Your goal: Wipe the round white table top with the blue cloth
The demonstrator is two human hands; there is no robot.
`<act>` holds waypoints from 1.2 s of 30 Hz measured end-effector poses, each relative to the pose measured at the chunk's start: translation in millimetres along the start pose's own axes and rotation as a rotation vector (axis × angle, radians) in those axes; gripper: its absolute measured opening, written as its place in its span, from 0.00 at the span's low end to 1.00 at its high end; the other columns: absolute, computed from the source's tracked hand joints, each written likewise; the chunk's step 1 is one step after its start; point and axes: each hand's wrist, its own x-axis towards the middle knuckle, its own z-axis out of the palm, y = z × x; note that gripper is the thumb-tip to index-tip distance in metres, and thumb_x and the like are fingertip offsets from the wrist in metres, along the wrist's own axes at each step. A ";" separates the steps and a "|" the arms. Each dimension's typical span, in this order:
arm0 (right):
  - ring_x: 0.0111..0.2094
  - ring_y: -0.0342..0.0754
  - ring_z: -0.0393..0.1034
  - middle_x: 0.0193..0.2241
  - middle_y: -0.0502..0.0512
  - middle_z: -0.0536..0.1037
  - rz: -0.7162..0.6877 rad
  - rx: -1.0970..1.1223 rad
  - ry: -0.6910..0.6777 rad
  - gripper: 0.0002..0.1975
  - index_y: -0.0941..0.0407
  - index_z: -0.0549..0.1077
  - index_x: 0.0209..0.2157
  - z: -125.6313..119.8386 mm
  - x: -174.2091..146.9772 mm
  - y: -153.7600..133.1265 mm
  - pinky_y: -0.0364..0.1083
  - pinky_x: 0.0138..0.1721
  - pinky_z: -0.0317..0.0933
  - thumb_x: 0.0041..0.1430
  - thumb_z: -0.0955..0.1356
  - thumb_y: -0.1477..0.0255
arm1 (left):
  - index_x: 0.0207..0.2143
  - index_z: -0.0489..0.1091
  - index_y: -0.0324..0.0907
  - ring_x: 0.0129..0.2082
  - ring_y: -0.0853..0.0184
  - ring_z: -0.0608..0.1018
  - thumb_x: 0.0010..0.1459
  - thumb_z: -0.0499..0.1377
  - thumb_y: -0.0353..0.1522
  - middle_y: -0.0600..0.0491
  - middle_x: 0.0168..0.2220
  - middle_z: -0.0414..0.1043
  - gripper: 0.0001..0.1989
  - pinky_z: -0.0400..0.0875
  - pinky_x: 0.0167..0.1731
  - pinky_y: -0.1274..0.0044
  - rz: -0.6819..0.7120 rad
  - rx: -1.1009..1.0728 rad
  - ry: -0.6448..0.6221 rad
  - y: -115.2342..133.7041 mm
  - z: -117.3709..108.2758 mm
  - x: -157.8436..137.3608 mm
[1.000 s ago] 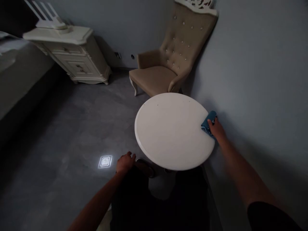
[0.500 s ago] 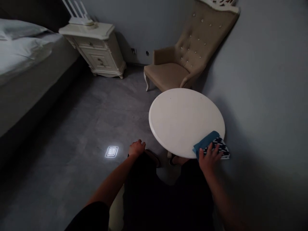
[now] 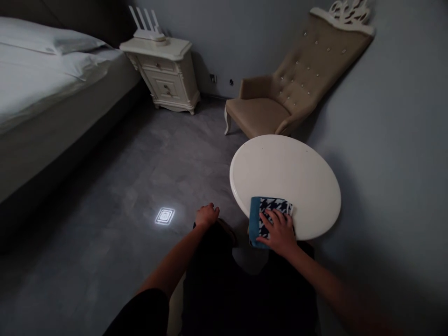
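My right hand (image 3: 279,232) holds a folded cloth (image 3: 255,218) down against the near edge of the round white table (image 3: 287,170). Its fingers are spread over the cloth's dark-and-white houndstooth patch; a teal band shows along the left side. Part of the cloth hangs past the table rim. My left hand (image 3: 207,215) rests on my left knee, away from the table, holding nothing. Its fingers are somewhat apart and bend over the knee.
A tan tufted armchair (image 3: 259,114) stands just behind the table, and a grey wall (image 3: 395,140) rises to the right. At the left are a bed (image 3: 52,98) and a white nightstand (image 3: 171,88) bearing a white router (image 3: 149,32). A bright square pattern (image 3: 164,216) shows on the floor.
My right hand has slid the cloth leftward along the near table edge, and the cloth has turned. My left hand stays on the knee. The view has shifted somewhat left.
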 end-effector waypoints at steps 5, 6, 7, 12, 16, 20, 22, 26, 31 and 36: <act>0.81 0.81 0.31 0.82 0.58 0.45 -0.141 0.021 0.016 0.52 0.41 0.56 0.79 -5.8 69.6 -29.9 0.90 0.72 0.29 0.60 0.71 0.38 | 0.60 0.75 0.41 0.54 0.57 0.81 0.74 0.61 0.48 0.45 0.56 0.79 0.24 0.77 0.58 0.57 -0.009 -0.005 -0.010 -0.4 -1.1 0.8; 0.81 0.81 0.30 0.82 0.59 0.44 -0.155 0.032 0.017 0.52 0.43 0.56 0.80 -7.5 85.8 -36.3 0.90 0.72 0.29 0.61 0.69 0.37 | 0.60 0.75 0.41 0.54 0.57 0.82 0.74 0.60 0.49 0.45 0.56 0.79 0.24 0.76 0.58 0.57 -0.010 -0.004 -0.014 -0.3 -1.5 1.1; 0.81 0.81 0.29 0.82 0.59 0.43 -0.167 0.045 0.019 0.51 0.44 0.56 0.80 -9.5 102.8 -42.2 0.90 0.71 0.29 0.62 0.68 0.37 | 0.60 0.75 0.41 0.55 0.57 0.82 0.74 0.60 0.49 0.45 0.55 0.80 0.24 0.76 0.59 0.57 -0.008 -0.003 -0.019 -0.3 -2.0 1.4; 0.82 0.76 0.30 0.82 0.57 0.46 -0.169 0.121 0.037 0.47 0.47 0.59 0.79 -23.6 196.4 -58.1 0.87 0.73 0.28 0.68 0.62 0.37 | 0.61 0.75 0.39 0.58 0.51 0.82 0.77 0.52 0.47 0.38 0.54 0.83 0.25 0.73 0.58 0.60 0.004 0.001 -0.050 -1.1 -4.9 4.8; 0.82 0.74 0.31 0.81 0.56 0.50 -0.115 0.162 0.038 0.44 0.47 0.64 0.76 -32.3 273.6 -55.2 0.86 0.73 0.27 0.68 0.62 0.39 | 0.61 0.75 0.39 0.57 0.48 0.83 0.75 0.49 0.45 0.34 0.55 0.83 0.27 0.73 0.55 0.65 -0.008 0.004 -0.064 -2.3 -7.0 8.1; 0.82 0.72 0.32 0.80 0.57 0.56 -0.071 0.176 0.047 0.40 0.47 0.71 0.72 -37.9 343.6 -40.7 0.84 0.74 0.25 0.69 0.63 0.40 | 0.60 0.76 0.39 0.57 0.48 0.83 0.75 0.48 0.45 0.34 0.55 0.83 0.27 0.73 0.54 0.65 -0.008 0.010 -0.076 -5.2 -9.6 10.2; 0.81 0.72 0.34 0.78 0.58 0.60 -0.049 0.179 0.059 0.38 0.49 0.74 0.69 -41.2 374.8 -28.4 0.83 0.74 0.25 0.70 0.61 0.41 | 0.58 0.76 0.39 0.57 0.48 0.84 0.76 0.47 0.45 0.35 0.54 0.83 0.26 0.73 0.54 0.65 -0.004 0.009 -0.084 -7.4 -11.6 11.6; 0.79 0.73 0.40 0.74 0.61 0.67 0.030 0.174 0.104 0.37 0.51 0.78 0.64 -48.6 429.1 11.0 0.84 0.73 0.27 0.71 0.60 0.41 | 0.54 0.77 0.41 0.55 0.50 0.84 0.76 0.47 0.43 0.37 0.53 0.84 0.24 0.73 0.53 0.66 0.008 0.011 -0.108 -10.2 -16.8 16.9; 0.76 0.69 0.48 0.72 0.61 0.71 0.145 0.176 0.118 0.38 0.51 0.79 0.62 -56.0 476.0 86.0 0.83 0.74 0.31 0.73 0.56 0.41 | 0.51 0.78 0.45 0.56 0.51 0.84 0.75 0.50 0.42 0.39 0.52 0.84 0.20 0.73 0.54 0.67 0.030 0.032 -0.141 -7.3 -24.0 24.6; 0.76 0.69 0.49 0.74 0.60 0.68 0.341 0.192 0.138 0.38 0.49 0.75 0.68 -61.1 489.9 174.0 0.84 0.73 0.34 0.73 0.55 0.42 | 0.48 0.79 0.48 0.56 0.52 0.84 0.73 0.54 0.41 0.41 0.54 0.83 0.14 0.73 0.54 0.67 0.037 0.062 -0.175 -4.6 -29.0 28.4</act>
